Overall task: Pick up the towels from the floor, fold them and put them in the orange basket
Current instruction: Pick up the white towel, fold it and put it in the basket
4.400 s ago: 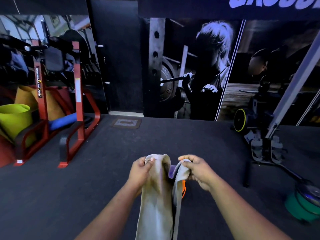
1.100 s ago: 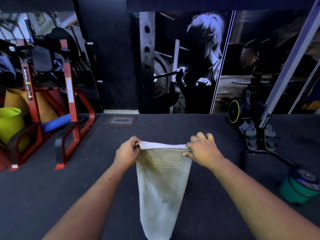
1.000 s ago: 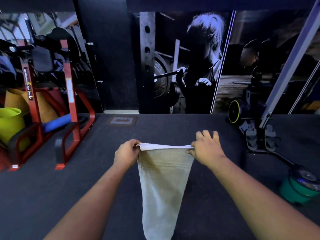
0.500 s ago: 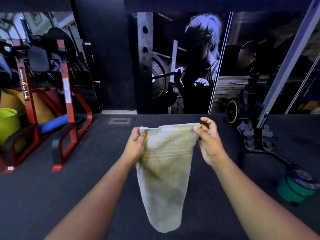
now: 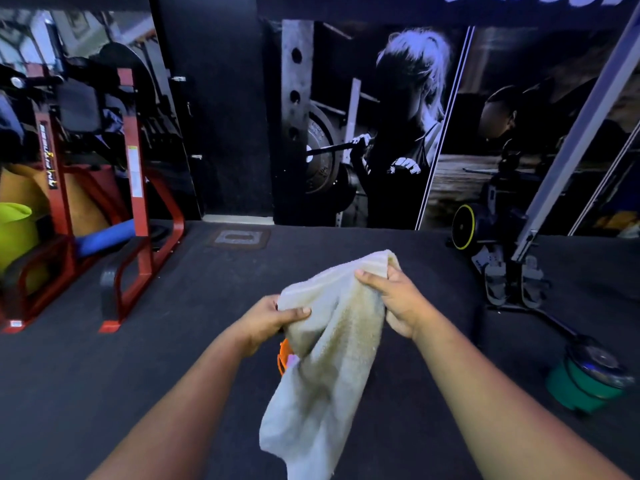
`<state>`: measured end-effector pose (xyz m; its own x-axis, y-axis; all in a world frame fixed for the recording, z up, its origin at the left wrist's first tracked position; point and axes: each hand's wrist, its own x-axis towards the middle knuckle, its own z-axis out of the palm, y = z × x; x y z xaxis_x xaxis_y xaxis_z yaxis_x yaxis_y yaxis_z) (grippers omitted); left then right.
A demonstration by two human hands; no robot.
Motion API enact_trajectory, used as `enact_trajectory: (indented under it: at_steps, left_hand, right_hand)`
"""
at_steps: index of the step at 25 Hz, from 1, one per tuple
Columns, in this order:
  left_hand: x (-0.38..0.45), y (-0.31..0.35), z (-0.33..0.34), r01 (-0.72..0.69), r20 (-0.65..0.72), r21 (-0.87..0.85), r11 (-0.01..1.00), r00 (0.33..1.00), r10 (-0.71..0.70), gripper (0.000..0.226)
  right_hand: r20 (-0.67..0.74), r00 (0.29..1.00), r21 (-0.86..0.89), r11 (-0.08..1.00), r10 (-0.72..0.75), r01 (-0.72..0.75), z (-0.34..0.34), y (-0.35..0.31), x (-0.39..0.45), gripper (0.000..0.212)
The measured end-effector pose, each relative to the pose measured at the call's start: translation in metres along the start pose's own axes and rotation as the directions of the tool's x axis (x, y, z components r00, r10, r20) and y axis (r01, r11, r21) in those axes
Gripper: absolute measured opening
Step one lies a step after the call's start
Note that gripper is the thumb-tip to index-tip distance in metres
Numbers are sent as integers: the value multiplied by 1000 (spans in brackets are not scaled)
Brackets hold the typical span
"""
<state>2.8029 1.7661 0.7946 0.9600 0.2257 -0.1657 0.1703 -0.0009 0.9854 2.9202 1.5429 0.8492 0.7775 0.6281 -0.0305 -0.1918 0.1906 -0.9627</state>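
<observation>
Towel (image 5: 332, 358) — long axis hanging down, top edge pinched by left hand (image 5: 266, 322) low, right hand (image 5: 394, 299) higher. Orange basket (image 5: 283, 355) — a sliver shows directly beneath the left hand, nearer that side.

Dark rubber gym floor (image 5: 104, 393), red steel rack (image 5: 133, 202) at left, black wall with weightlifter mural (image 5: 398, 133), green weight plate stack (image 5: 585, 382) at right.

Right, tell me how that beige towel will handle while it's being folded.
Probably floppy: the towel sags and creases below the left hand and right hand gripping it. Likely light, since fingers alone hold it up. Its looped terry surface should resist slipping.
</observation>
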Motion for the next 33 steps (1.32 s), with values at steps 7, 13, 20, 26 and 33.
enact_trajectory:
  at_steps: [7, 13, 20, 26, 33]
  left_hand:
    - [15, 53, 5, -75, -236, -519, 852, 970, -59, 51]
    - [-10, -56, -1, 222, 134, -122, 967, 969, -206, 58]
    - [-9, -26, 3, -15, -51, -444, 896, 999, -9, 26]
    - [-13, -12, -4, -59, -141, -313, 948, 990, 15, 18]
    - [-5, 4, -3, -100, -113, -334, 937, 991, 65, 11]
  right_hand:
    - [243, 916, -386, 898, 319, -211, -4, 117, -47, 30]
    - [3, 985, -25, 985, 173, -173, 14, 84, -19, 28]
    - [-28, 978, -11, 979, 205, -206, -2, 69, -26, 34]
    - [-85, 991, 46, 994, 101, -97, 9, 45, -22, 24]
    - [9, 976, -366, 909, 219, -201, -23, 54, -29, 29]
